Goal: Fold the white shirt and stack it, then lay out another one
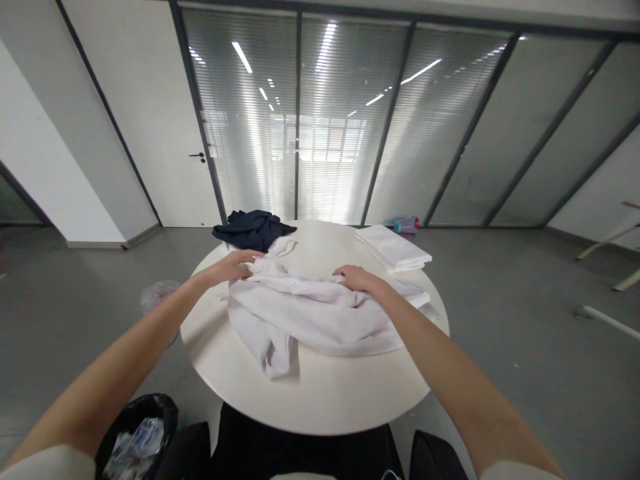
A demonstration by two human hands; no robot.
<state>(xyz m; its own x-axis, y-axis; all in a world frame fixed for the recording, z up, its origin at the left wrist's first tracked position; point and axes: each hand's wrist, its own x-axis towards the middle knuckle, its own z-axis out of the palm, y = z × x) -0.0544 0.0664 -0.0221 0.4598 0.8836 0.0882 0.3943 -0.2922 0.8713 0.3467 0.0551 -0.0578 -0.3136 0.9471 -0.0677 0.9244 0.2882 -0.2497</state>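
Note:
A white button-up shirt (320,320) lies sideways across the round table, its collar end at the left and one sleeve hanging toward the near edge. My left hand (234,265) is closed on the shirt beside the collar. At the shirt's far edge, along the buttoned front, my right hand (356,277) grips the cloth with curled fingers; its fingertips are partly hidden in the fabric. Just beyond my left hand sits a crumpled dark navy garment (253,230), with some white cloth by it. A folded white stack of cloth (393,248) rests at the far right.
The round white table (320,407) stands right before me. On the floor at lower left is a black-lined bin (137,437) with plastic wrappers. A clear plastic bag (157,293) lies left of the table. A blue and pink object (406,225) is near the glass partition.

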